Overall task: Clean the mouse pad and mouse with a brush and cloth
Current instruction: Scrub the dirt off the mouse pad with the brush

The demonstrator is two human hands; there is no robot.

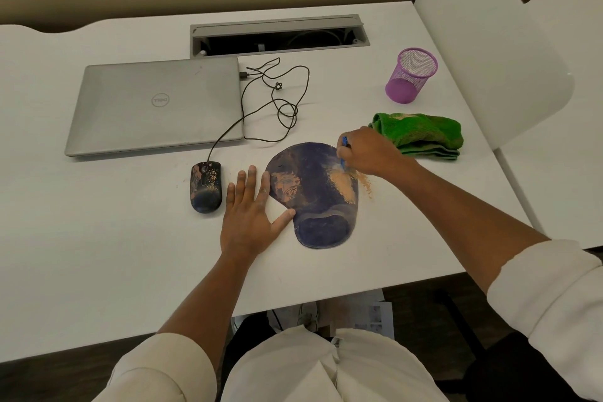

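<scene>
A dark blue mouse pad (311,186) with a wrist rest lies on the white desk, streaked with orange-tan dust. My right hand (368,153) is shut on a small blue brush (343,153) at the pad's upper right edge, where dust is piled and spilling onto the desk. My left hand (251,212) lies flat and open on the desk, its thumb and index finger touching the pad's left edge. A dusty dark mouse (206,187) sits left of that hand. A folded green cloth (421,135) rests to the right, behind my right hand.
A closed grey laptop (156,104) lies at the back left, with the mouse's black cable (280,101) looped beside it. A purple mesh cup (411,75) stands at the back right. A grey cable tray (277,34) is open at the desk's rear. The desk's front edge is close.
</scene>
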